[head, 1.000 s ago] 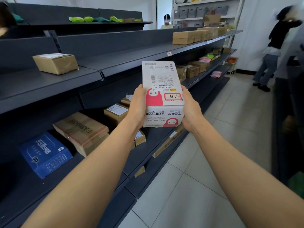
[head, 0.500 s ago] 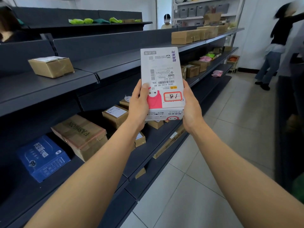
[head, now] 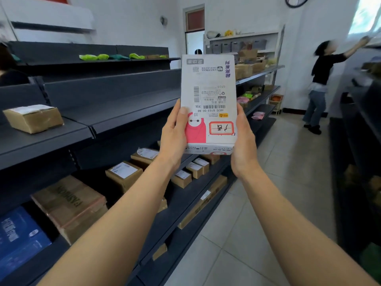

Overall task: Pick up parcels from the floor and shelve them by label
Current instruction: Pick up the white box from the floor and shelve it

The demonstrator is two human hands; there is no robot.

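I hold a white parcel box (head: 208, 83) with a pink cartoon figure and a shipping label upright in front of me, its printed face turned toward me and upside down. My left hand (head: 174, 135) grips its lower left edge, thumb on the face. My right hand (head: 243, 137) grips its lower right edge. The dark shelf unit (head: 115, 112) runs along my left, behind the box.
Brown cartons (head: 123, 175) and a blue box (head: 18, 238) sit on the lower shelves, one carton (head: 33, 118) on the middle shelf. Another dark rack (head: 362, 124) stands on the right. A person (head: 321, 87) reaches up at the aisle's far end. Tiled floor (head: 268, 193) runs between.
Both hands have lifted the box higher and tilted its face more upright toward me. My view has tipped upward. The person at the far end has stretched an arm higher.
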